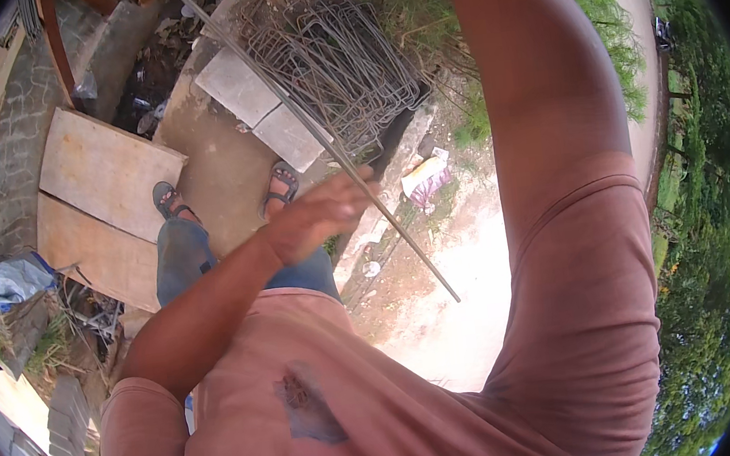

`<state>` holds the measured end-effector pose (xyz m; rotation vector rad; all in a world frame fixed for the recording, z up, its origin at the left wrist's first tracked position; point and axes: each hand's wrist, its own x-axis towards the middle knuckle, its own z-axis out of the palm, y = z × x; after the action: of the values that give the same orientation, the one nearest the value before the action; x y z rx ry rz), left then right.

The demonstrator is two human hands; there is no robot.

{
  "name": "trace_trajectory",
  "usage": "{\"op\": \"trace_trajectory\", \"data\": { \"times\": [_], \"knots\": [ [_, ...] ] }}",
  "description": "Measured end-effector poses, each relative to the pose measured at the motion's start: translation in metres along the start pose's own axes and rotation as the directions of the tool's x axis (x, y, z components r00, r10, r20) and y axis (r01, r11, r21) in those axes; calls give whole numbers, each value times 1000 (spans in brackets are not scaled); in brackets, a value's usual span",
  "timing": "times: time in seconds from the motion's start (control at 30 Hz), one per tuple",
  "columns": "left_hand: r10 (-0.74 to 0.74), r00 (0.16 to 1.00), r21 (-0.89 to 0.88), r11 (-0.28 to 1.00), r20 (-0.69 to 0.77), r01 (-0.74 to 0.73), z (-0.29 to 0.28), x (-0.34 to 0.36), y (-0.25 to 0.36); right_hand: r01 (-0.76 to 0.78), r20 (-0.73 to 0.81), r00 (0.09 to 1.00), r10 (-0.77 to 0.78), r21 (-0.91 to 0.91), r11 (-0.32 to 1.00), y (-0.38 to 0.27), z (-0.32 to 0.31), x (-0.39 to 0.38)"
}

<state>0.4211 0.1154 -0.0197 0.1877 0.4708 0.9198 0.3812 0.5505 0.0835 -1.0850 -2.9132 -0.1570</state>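
A long thin metal rod (412,254) slants from the top left down to the right, across the front of my body. My left hand (319,218) is closed about it, with the fingertips showing just past the rod; motion blurs the fingers somewhat. My right arm (547,93) is raised and runs out at the top edge, so its hand is hidden. Beyond the rod lies a pile of bent steel bar loops (339,66). Grey concrete blocks (239,85) sit beside the pile, partly crossed by the rod.
My sandalled feet stand on a concrete strip (214,146). Wooden boards (105,166) lie at the left, near a blue and grey plastic sheet (2,288). A crumpled wrapper (427,179) rests on the dirt at right. Green bushes (588,18) and trees (709,281) border the right side.
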Motion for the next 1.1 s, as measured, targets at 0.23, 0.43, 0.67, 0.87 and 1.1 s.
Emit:
{"op": "trace_trajectory", "data": {
  "times": [0.23,0.43,0.67,0.87,1.1],
  "knots": [
    [-241,894,219,961,378,167,80,60,-135,-13,1,1000,13,-2,1000,-3,-6,2],
    [-257,922,197,959,290,206,68,3,-160,-96,-24,995,95,-66,993,-3,-7,-12],
    [-182,974,219,964,132,150,-7,-112,-194,-241,51,967,251,-150,959,-21,2,-75],
    [46,725,443,818,-688,368,-54,-341,-104,-338,6,941,338,19,941,-119,-28,-204],
    [876,150,519,127,-459,845,-118,-454,-28,-321,50,946,319,270,908,-172,-37,-254]
  ]
}}
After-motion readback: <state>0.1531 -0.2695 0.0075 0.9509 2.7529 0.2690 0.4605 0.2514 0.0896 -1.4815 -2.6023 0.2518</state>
